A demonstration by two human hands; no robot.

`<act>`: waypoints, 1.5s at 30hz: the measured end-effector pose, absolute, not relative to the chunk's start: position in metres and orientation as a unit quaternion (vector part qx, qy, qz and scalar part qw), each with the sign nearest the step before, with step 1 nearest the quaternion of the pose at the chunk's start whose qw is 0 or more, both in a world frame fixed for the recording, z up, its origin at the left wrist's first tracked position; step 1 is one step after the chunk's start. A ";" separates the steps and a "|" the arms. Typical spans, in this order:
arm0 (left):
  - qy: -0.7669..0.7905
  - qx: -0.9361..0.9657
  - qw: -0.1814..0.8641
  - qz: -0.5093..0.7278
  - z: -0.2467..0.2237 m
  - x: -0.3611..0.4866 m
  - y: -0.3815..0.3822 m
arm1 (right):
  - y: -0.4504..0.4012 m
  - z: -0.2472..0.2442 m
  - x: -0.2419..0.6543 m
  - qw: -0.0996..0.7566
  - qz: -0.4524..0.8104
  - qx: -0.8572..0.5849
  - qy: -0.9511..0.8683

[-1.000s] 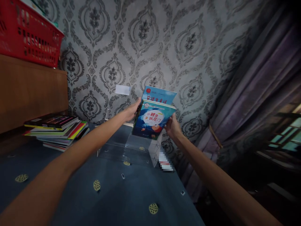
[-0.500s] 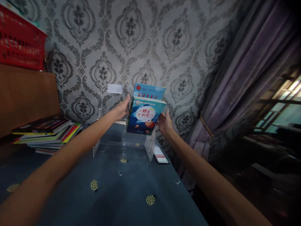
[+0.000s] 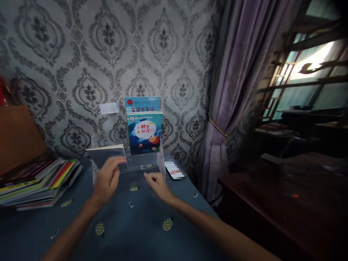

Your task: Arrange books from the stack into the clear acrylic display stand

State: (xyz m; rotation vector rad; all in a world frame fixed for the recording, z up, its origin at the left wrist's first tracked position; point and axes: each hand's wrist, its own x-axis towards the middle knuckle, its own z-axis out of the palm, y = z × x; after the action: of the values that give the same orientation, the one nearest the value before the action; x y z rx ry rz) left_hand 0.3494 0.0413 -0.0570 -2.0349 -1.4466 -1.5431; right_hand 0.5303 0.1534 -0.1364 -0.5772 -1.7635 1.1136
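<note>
My left hand (image 3: 108,178) is open and holds nothing, its fingers stretched right in front of a grey-covered book (image 3: 106,155). My right hand (image 3: 159,186) has its fingers curled in with nothing seen in them, just in front of a clear acrylic book stand (image 3: 143,164). Upright at the back of the stand is a blue children's book with a fish on its cover (image 3: 145,136). Behind it rises a taller light-blue book (image 3: 143,103). The grey book stands lower in the stand's left part. Neither hand touches the blue books.
A stack of books and magazines (image 3: 40,185) lies at left beside a brown wooden box (image 3: 23,130). A phone (image 3: 175,170), its screen pixelated, lies right of the stand. A purple curtain (image 3: 214,156) hangs beyond the table's right edge, near a dark-red surface (image 3: 261,210).
Both hands have come away from the blue books, down and toward me. The books stay upright in the stand. My right hand's fingers have curled in. The view has turned right.
</note>
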 end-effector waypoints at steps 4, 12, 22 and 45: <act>-0.462 -0.739 0.080 -0.484 -0.120 0.367 0.037 | 0.133 -0.169 0.519 0.404 0.447 -0.225 -0.766; -0.505 -0.768 0.008 -0.394 -0.204 0.371 0.045 | 0.131 -0.199 0.516 0.309 0.420 -0.262 -0.812; -0.526 -0.761 -0.020 -0.379 -0.211 0.366 0.048 | 0.127 -0.191 0.519 0.303 0.409 -0.267 -0.818; -0.536 -0.748 -0.069 -0.386 -0.209 0.370 0.045 | 0.133 -0.199 0.517 0.291 0.398 -0.243 -0.835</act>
State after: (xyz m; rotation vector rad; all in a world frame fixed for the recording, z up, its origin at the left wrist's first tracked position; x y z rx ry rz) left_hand 0.3702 0.0454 -0.2094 -2.4574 -1.7622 -1.2680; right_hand 0.5167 0.1328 -0.1986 -0.6491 -2.2273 1.0623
